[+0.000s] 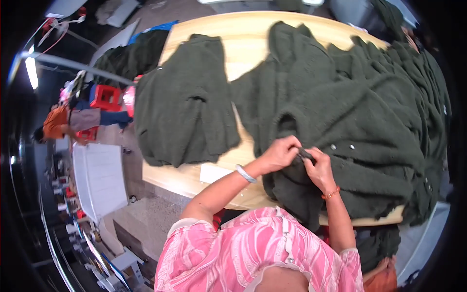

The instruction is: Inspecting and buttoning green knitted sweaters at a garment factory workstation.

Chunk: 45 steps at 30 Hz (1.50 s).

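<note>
A dark green fleece garment [335, 117] with small pale snaps or buttons spreads in folds over the right side of the table. My left hand [281, 155] pinches a small edge of it, fingers closed. Right beside it, my right hand [319, 169] grips the same edge between thumb and fingers. The bit of cloth between my fingertips is bunched and mostly hidden. Just beyond my left hand the fabric gapes in a dark, rounded opening. Part of the garment hangs over the near table edge.
Another dark green fleece piece [189, 104] lies on the wooden table [243, 24], to the left. A white paper [214, 173] is near the front edge. Farther left are a white cart [99, 180], a red stool [106, 97] and a person in orange [56, 122].
</note>
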Motion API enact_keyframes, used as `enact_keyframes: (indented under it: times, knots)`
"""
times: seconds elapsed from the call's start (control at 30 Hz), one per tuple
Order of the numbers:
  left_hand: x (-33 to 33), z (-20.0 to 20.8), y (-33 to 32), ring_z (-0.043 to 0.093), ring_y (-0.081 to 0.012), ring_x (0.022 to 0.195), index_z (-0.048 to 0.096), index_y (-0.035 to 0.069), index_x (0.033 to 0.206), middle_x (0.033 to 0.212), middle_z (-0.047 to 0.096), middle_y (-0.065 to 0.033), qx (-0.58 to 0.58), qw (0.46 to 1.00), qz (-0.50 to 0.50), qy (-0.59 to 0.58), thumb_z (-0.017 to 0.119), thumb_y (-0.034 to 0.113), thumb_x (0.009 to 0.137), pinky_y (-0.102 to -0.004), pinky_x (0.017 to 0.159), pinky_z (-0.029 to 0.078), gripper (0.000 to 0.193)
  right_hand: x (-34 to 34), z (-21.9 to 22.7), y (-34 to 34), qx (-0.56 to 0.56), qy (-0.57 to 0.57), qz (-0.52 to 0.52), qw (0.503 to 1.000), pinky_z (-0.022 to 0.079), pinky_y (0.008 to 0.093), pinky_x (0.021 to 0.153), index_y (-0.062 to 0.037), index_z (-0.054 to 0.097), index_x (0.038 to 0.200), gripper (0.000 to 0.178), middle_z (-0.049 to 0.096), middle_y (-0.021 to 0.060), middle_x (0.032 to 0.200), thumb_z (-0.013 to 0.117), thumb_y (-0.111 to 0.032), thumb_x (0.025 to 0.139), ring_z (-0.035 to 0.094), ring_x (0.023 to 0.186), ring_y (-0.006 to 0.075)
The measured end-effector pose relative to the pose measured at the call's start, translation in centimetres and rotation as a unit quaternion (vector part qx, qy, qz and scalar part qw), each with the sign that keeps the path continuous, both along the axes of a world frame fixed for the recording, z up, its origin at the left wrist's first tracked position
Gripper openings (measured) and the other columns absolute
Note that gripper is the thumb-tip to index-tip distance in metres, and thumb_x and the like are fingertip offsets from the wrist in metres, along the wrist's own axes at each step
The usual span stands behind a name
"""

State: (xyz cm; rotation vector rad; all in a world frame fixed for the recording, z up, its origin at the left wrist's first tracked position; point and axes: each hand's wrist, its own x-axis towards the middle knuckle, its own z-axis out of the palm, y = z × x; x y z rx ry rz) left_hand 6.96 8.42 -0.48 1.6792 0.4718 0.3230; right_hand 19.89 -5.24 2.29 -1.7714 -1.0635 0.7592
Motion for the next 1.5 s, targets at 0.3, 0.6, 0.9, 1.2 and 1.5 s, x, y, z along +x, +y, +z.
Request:
enact_keyframes:
  times: [0.3, 0.6, 0.9, 1.2, 1.5]
  knots:
    - [-0.3, 0.4, 3.2, 0.048, -0.0044, 0.067, 0.059, -0.001, 0.091, 0.073, 0.055, 0.0027, -0.035, 0.996, -0.024, 0.073, 0.058, 0.005, 0.087, -0.0211, 0.060, 0.040, 0.007, 0.8, -0.8, 2.3, 0.025, 0.079, 0.061, 0.995, 0.046, 0.0384, 0.065, 0.0037, 0.064, 0.087, 0.019, 0.061, 0.0194, 0.074, 0.066, -0.014, 0.080, 0.061, 0.069, 0.0312]
    - [0.2, 1.4, 0.8, 0.050, -0.0073, 0.065, 0.059, -0.001, 0.088, 0.074, 0.057, -0.0007, -0.026, 0.993, 0.003, 0.113, 0.061, 0.003, 0.085, -0.0228, 0.060, 0.041, 0.006, 0.1, -0.8, 1.2, 0.014, 0.038, -0.008, 0.999, 0.046, 0.0407, 0.060, 0.0072, 0.061, 0.080, 0.023, 0.058, 0.0247, 0.071, 0.064, -0.015, 0.079, 0.060, 0.065, 0.0375]
    - [-1.4, 2.6, -3.4, 0.050, -0.0047, 0.062, 0.063, 0.000, 0.091, 0.080, 0.059, -0.0011, 0.137, 0.979, 0.147, 0.042, 0.068, 0.000, 0.082, -0.0189, 0.057, 0.042, 0.011, -0.7, -2.0, 0.9, 0.044, 0.109, -0.038, 0.992, 0.043, 0.0274, 0.056, 0.0058, 0.065, 0.087, 0.015, 0.060, 0.0062, 0.070, 0.064, -0.009, 0.083, 0.052, 0.065, 0.0067]
    - [-1.1, 0.5, -4.2, 0.055, -0.0036, 0.068, 0.063, -0.002, 0.091, 0.081, 0.062, -0.0008, -0.133, 0.962, 0.239, 0.010, 0.068, 0.000, 0.085, -0.0171, 0.062, 0.045, 0.008, -1.2, -2.2, 0.7, 0.049, 0.157, -0.059, 0.985, 0.041, 0.0234, 0.054, 0.0071, 0.066, 0.087, 0.014, 0.059, 0.0029, 0.070, 0.064, -0.007, 0.083, 0.050, 0.064, 0.0032]
    - [-0.9, 0.0, -4.9, 0.052, -0.0046, 0.067, 0.059, 0.001, 0.090, 0.083, 0.060, -0.0001, -0.068, 0.971, 0.229, 0.004, 0.067, -0.002, 0.084, -0.0201, 0.061, 0.046, 0.010, 1.0, -1.3, 0.9, 0.029, 0.152, 0.011, 0.988, 0.046, 0.0319, 0.059, 0.0042, 0.068, 0.087, 0.019, 0.063, 0.0131, 0.072, 0.068, -0.013, 0.079, 0.059, 0.065, 0.0168]
